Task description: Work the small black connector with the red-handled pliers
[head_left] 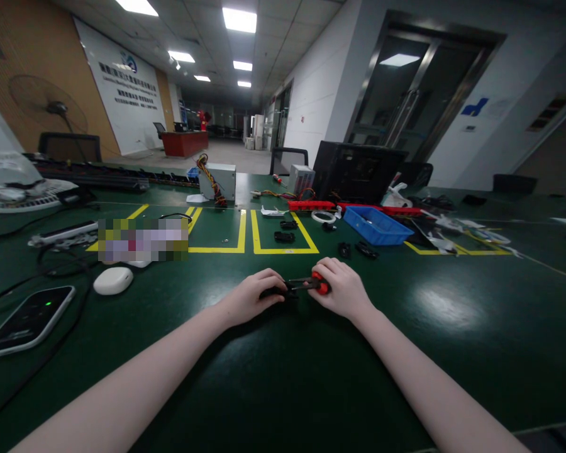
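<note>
My left hand [255, 294] is closed on a small black part [270, 292] that rests on the green table [283, 377]. My right hand [342, 289] grips a red-and-black screwdriver [311, 285] whose tip points left into that part. The two hands are close together at the table's middle. Most of the black part is hidden under my left fingers.
Small black parts [283, 236] lie inside yellow floor-tape boxes beyond my hands. A blue bin [376, 224] stands to the right, a black computer case [356, 170] behind it. At left lie a white mouse [113, 280], a phone [26, 319] and cables.
</note>
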A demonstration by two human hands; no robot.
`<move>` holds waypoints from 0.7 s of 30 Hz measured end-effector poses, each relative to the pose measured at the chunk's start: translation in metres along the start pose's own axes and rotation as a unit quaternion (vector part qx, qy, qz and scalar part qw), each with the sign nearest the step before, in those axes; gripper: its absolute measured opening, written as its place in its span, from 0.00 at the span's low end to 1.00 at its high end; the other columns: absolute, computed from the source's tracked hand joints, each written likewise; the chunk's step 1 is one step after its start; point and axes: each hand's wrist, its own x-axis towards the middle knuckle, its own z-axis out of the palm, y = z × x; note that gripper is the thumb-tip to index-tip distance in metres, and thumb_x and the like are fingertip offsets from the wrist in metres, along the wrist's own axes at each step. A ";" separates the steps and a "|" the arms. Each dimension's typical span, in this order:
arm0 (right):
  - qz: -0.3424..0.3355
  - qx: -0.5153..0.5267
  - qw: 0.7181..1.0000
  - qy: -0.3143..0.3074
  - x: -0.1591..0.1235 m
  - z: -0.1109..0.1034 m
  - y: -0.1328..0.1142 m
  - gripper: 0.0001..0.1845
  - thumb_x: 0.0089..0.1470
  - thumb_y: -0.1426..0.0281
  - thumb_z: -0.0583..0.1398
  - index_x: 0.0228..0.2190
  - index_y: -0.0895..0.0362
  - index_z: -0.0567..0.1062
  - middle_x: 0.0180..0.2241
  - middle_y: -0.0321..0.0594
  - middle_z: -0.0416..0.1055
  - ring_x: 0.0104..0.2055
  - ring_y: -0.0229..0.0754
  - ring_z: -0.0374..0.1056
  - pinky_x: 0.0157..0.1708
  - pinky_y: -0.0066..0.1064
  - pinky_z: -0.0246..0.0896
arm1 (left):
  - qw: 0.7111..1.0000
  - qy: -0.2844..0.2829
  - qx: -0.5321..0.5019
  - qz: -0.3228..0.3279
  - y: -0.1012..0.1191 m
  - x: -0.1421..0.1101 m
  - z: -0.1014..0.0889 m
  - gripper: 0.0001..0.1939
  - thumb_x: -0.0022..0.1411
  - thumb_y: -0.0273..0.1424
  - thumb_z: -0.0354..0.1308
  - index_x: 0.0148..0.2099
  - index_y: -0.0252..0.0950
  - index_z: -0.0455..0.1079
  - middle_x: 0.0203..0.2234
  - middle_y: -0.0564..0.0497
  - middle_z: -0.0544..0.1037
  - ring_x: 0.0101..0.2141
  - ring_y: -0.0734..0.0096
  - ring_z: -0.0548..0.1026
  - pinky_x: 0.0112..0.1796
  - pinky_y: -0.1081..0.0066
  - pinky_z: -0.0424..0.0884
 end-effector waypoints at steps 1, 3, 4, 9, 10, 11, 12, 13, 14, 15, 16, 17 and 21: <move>0.000 0.001 1.000 -0.002 0.000 0.000 0.000 0.10 0.50 0.65 0.59 0.34 0.56 0.70 0.38 0.44 0.71 0.38 0.45 0.65 0.37 0.35 0.57 | 1.000 -0.001 0.003 -0.003 0.000 0.000 0.000 0.10 0.64 0.27 0.56 0.49 0.36 0.69 0.45 0.47 0.71 0.45 0.67 0.72 0.48 0.63 0.70; -0.003 0.004 1.000 -0.001 0.000 0.000 0.000 0.12 0.50 0.64 0.59 0.37 0.57 0.71 0.37 0.45 0.71 0.39 0.46 0.65 0.37 0.36 0.58 | 1.000 -0.010 0.009 -0.011 0.001 -0.001 0.000 0.14 0.65 0.27 0.56 0.53 0.38 0.67 0.46 0.47 0.70 0.46 0.66 0.72 0.49 0.63 0.70; -0.004 0.005 1.000 0.003 0.000 0.001 0.000 0.13 0.50 0.64 0.59 0.38 0.57 0.71 0.37 0.45 0.72 0.39 0.47 0.65 0.38 0.36 0.58 | 1.000 -0.016 0.012 -0.013 0.001 -0.001 0.000 0.15 0.65 0.27 0.55 0.54 0.39 0.67 0.47 0.47 0.70 0.46 0.66 0.72 0.49 0.63 0.70; 0.005 0.001 1.000 0.001 0.002 0.004 0.000 0.10 0.51 0.67 0.59 0.37 0.57 0.71 0.39 0.45 0.72 0.42 0.47 0.66 0.41 0.37 0.58 | 0.999 -0.036 0.010 -0.013 0.000 -0.001 0.000 0.13 0.67 0.26 0.52 0.52 0.39 0.69 0.47 0.47 0.69 0.47 0.67 0.71 0.50 0.64 0.69; 0.008 0.000 1.000 -0.002 0.002 0.004 0.000 0.10 0.51 0.69 0.59 0.37 0.57 0.71 0.40 0.45 0.72 0.43 0.47 0.66 0.42 0.37 0.58 | 0.999 -0.038 0.007 -0.014 0.000 -0.001 0.000 0.12 0.67 0.26 0.52 0.52 0.39 0.69 0.47 0.47 0.69 0.47 0.67 0.71 0.50 0.65 0.69; 0.009 -0.001 1.000 -0.002 0.002 0.005 0.001 0.10 0.50 0.72 0.59 0.38 0.57 0.71 0.40 0.45 0.72 0.44 0.48 0.66 0.43 0.37 0.58 | 0.999 -0.040 0.005 -0.016 0.000 -0.001 0.000 0.12 0.67 0.26 0.52 0.51 0.39 0.69 0.46 0.47 0.69 0.46 0.67 0.71 0.50 0.65 0.69; 0.009 -0.002 1.000 -0.001 0.002 0.005 0.002 0.11 0.50 0.74 0.58 0.39 0.57 0.71 0.41 0.45 0.72 0.46 0.48 0.65 0.45 0.38 0.58 | 0.999 -0.041 0.002 -0.020 0.000 0.000 0.000 0.11 0.67 0.26 0.51 0.51 0.38 0.69 0.46 0.47 0.70 0.46 0.67 0.71 0.50 0.65 0.69; 0.007 -0.004 1.000 0.000 0.001 0.005 0.002 0.13 0.49 0.75 0.58 0.39 0.57 0.71 0.42 0.44 0.71 0.47 0.48 0.65 0.47 0.38 0.58 | 0.999 -0.043 0.001 -0.023 0.000 0.000 0.000 0.11 0.67 0.26 0.51 0.50 0.38 0.69 0.46 0.47 0.70 0.46 0.68 0.72 0.49 0.65 0.69; 0.006 -0.005 1.000 0.001 0.001 0.006 0.003 0.14 0.49 0.77 0.57 0.40 0.56 0.71 0.42 0.44 0.71 0.48 0.48 0.64 0.48 0.39 0.57 | 0.999 -0.047 0.000 -0.025 0.000 0.000 0.000 0.11 0.68 0.26 0.51 0.50 0.37 0.68 0.46 0.47 0.70 0.45 0.68 0.72 0.49 0.65 0.69; 0.004 -0.007 1.000 0.002 0.001 0.006 0.003 0.16 0.48 0.79 0.56 0.40 0.56 0.71 0.42 0.44 0.71 0.48 0.48 0.64 0.49 0.39 0.56 | 0.998 -0.050 -0.001 -0.026 0.000 0.000 0.000 0.11 0.68 0.26 0.51 0.50 0.37 0.68 0.46 0.47 0.70 0.45 0.68 0.72 0.49 0.65 0.69; 0.004 -0.009 1.000 0.002 0.001 0.006 0.003 0.17 0.47 0.80 0.55 0.40 0.56 0.71 0.42 0.44 0.71 0.48 0.48 0.64 0.50 0.40 0.56 | 0.998 -0.053 -0.003 -0.027 0.000 -0.001 0.000 0.11 0.67 0.25 0.51 0.50 0.37 0.68 0.46 0.47 0.70 0.45 0.68 0.71 0.49 0.65 0.69; 0.004 -0.009 1.000 0.002 0.001 0.007 0.003 0.17 0.46 0.81 0.55 0.39 0.56 0.71 0.42 0.44 0.71 0.48 0.48 0.64 0.49 0.40 0.56 | 0.998 -0.054 -0.004 -0.027 0.000 -0.001 0.000 0.11 0.67 0.25 0.51 0.50 0.37 0.68 0.46 0.48 0.70 0.45 0.68 0.71 0.49 0.65 0.69; 0.011 -0.006 1.000 0.000 0.001 0.008 0.002 0.16 0.45 0.81 0.55 0.37 0.56 0.71 0.39 0.44 0.71 0.44 0.48 0.65 0.45 0.38 0.59 | 0.999 -0.046 -0.009 -0.026 -0.002 -0.001 0.001 0.08 0.65 0.25 0.54 0.46 0.36 0.70 0.46 0.47 0.69 0.46 0.67 0.71 0.50 0.63 0.69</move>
